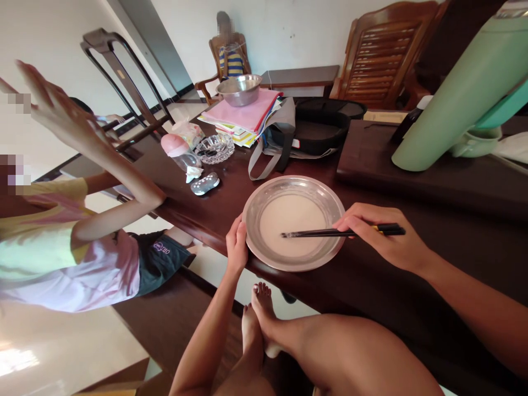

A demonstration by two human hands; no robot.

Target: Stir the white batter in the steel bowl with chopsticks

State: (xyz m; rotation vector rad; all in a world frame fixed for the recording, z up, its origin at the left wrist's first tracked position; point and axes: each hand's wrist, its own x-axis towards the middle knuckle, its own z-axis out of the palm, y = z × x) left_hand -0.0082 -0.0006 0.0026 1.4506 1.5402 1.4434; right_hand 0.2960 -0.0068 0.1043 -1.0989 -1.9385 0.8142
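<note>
A round metal basin sits on the dark wooden table near its edge, with a smooth off-white liquid in it. My left hand grips the basin's left rim, its fingers partly hidden against the side. In my right hand, closed over the basin's right rim, is a pair of black chopsticks with gold bands near the thick ends. Their tips lie close together in the liquid, left of the middle, and look coated with it.
Behind the basin are a grey bag, a glass ashtray, a glasses-case-like object and another metal basin on papers. A green flask stands right. A person sits left, arm raised; another sits far back.
</note>
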